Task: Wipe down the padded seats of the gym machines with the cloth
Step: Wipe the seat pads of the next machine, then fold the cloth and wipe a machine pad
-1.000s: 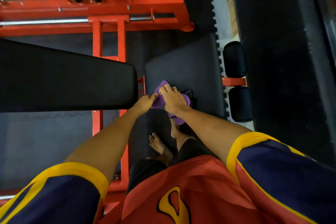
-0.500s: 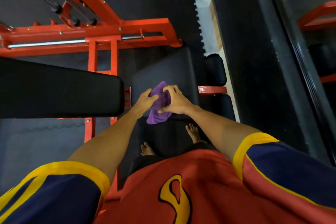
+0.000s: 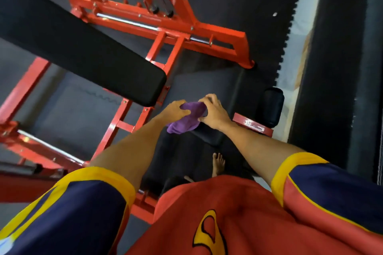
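Purple cloth (image 3: 187, 119) hangs bunched between our hands, just above the near end of the seat (image 3: 223, 91). Our left hand (image 3: 176, 109) and right hand (image 3: 214, 115) both pinch it. The seat runs away from us toward the frame (image 3: 207, 33), with the right hand directly over it.

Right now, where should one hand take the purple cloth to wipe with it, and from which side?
Grip the bunched upper part of the purple cloth, between the left hand and right hand, coming from above. It is wadded thick there, while its lower end hangs loose and would likely trail.
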The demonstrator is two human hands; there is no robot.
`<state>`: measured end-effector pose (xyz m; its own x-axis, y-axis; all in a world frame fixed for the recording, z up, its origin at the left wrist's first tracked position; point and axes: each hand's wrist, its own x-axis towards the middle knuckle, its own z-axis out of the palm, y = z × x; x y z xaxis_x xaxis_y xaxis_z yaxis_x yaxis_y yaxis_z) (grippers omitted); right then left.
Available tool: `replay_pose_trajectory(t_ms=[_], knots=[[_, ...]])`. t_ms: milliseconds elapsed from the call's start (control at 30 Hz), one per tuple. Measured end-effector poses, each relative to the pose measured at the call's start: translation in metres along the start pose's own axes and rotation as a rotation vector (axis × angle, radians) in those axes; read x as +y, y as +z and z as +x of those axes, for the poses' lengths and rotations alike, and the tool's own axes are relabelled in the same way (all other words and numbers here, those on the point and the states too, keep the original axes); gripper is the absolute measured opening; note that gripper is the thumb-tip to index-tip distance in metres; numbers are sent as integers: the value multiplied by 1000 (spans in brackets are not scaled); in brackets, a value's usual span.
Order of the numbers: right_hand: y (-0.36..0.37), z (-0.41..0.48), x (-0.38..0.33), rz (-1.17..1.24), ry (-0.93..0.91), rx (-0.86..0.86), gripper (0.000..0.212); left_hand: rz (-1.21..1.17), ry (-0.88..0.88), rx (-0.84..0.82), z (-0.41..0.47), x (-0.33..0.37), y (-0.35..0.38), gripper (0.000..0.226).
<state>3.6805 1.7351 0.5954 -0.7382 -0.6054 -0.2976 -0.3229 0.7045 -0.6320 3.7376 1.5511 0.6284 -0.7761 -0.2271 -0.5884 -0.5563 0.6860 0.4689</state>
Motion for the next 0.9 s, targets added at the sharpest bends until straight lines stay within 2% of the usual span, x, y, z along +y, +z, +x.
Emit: replay_pose_trajectory(t_ms=[100, 300, 567, 733, 900], knots=[[-8, -5, -4, -78, -79, 4, 35, -3, -49, 88, -24, -7, 6, 44], [-10, -28, -26, -63, -82, -97, 20, -7, -87, 162, -64, -39, 20, 42], [23, -85, -88, -143, -360, -260, 20, -148, -229, 409, -197, -90, 48, 29], [57, -112, -132, -202, -576, -409, 22, -295, -447, 599, -283, -116, 79, 31], [88, -154, -169, -226, -794, -596, 21, -409, -687, 839, -367, -114, 131, 34]])
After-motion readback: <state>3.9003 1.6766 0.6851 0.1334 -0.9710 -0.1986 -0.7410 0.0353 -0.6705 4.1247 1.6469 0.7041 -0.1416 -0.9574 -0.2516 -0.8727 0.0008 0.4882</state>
